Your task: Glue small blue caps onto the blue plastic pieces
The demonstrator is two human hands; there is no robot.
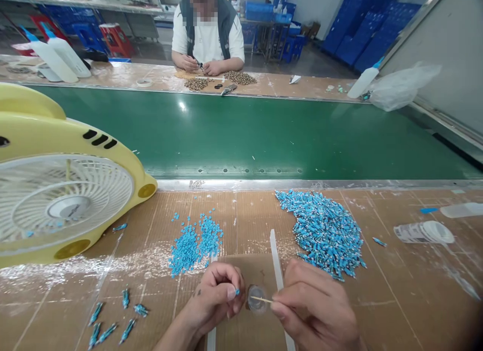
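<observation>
Between thumb and fingers, my left hand [222, 293] pinches a small blue piece [237, 291]. My right hand [315, 308] holds a thin wooden stick [261, 299], its tip over a small clear round dish [257, 304] that lies between the hands on the cardboard. Beyond my left hand is a pile of small blue discs [186, 250]. A large heap of blue and silver parts [328, 232] lies beyond my right hand. Several blue pieces [107, 333] are scattered at the lower left.
A yellow fan [145, 190] stands at the left. Past the cardboard-covered table [249, 215] runs a green belt [234, 134]. A white container [424, 232] and a bottle [462, 210] lie at the right. Across the belt sits a person [207, 44] with small metallic piles in front.
</observation>
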